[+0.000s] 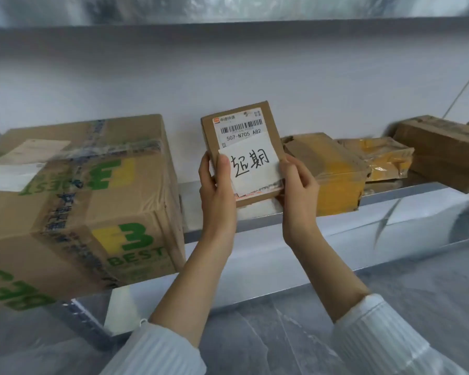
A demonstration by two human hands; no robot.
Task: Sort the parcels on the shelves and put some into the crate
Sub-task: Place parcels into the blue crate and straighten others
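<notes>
A small flat cardboard parcel [243,136] is held upright above the shelf, its face turned to me. It carries a barcode label and a white slip with handwritten characters. My left hand [218,185] grips its lower left edge, thumb laid on the slip. My right hand [298,185] grips its lower right edge. A large cardboard box [73,201] printed "BEST" in green stands on the shelf at the left. To the right lie a yellow-taped parcel [333,171], a crumpled yellow parcel [385,158] and a brown box [444,150]. No crate is in view.
The metal shelf [322,217] runs across the view, with a white wall behind it and another shelf board above. Grey floor shows below the shelf's front edge. A bare stretch of shelf lies between the large box and the yellow-taped parcel.
</notes>
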